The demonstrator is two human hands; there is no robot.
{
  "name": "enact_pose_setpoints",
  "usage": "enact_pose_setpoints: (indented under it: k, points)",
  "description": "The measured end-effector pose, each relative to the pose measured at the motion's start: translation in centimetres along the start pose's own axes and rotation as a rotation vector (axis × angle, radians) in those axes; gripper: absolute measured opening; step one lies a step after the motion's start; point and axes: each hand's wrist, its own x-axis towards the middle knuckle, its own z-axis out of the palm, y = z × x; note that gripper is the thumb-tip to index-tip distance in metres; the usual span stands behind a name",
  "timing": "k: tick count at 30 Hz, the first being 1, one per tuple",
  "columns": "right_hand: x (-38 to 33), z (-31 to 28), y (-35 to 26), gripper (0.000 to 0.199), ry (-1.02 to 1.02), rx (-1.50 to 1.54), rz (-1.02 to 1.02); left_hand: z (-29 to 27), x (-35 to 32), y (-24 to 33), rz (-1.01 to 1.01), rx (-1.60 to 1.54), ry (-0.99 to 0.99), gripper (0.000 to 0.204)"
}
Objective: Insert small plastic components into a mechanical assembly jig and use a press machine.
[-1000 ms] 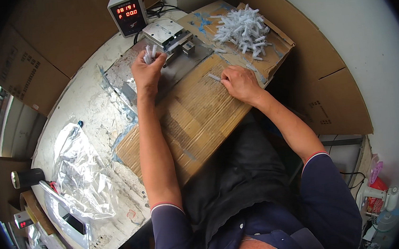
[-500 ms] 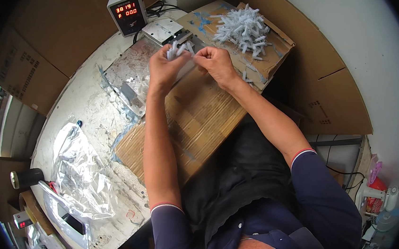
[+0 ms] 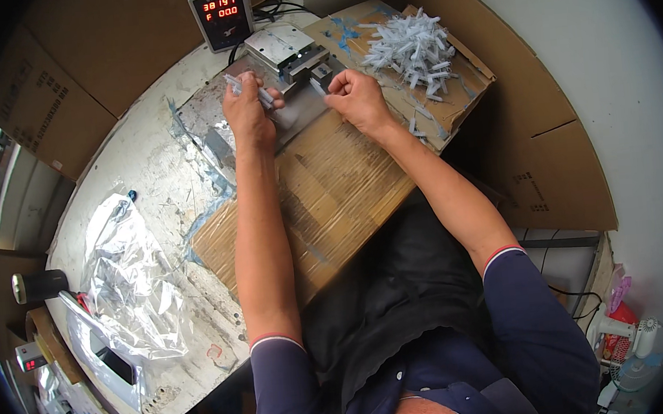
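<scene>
My left hand is curled around a few small whitish plastic pieces that poke out between its fingers. To its right, my right hand pinches one slim whitish plastic piece between thumb and forefinger. That piece points toward a small metal fixture, just in front of a flat metal block. Whether it touches the fixture I cannot tell. A heap of similar plastic pieces lies beyond my right hand on a cardboard sheet.
Behind the block stands a box with a red digital display. Flattened cardboard covers the near table edge. Clear plastic bags, a phone and a black cylinder are at left. Cardboard walls rise around the table.
My hands have moved apart. The left drew back leftward with its bunch of pieces, and the right now holds a single piece by the fixture. The view has shifted slightly.
</scene>
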Motion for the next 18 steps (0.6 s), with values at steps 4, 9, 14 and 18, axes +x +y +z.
enact_pose_setpoints:
  k: [4,9,14,18]
  points:
    - [1.3,0.5,0.5,0.021,0.053,-0.109,-0.019,-0.5,0.1,-0.6,0.256,0.159,0.165,0.012]
    - [2.7,0.8,0.7,0.021,0.091,-0.276,-0.049,-1.0,0.4,-1.4,0.438,0.257,0.245,0.012]
    - [3.0,1.4,0.4,0.020,0.122,-0.256,-0.025,-2.0,0.9,-1.6,0.469,0.449,0.288,0.023]
    - [3.2,1.3,1.0,0.020,0.128,-0.236,0.000,-0.9,-0.2,-1.6,0.712,0.723,0.324,0.024]
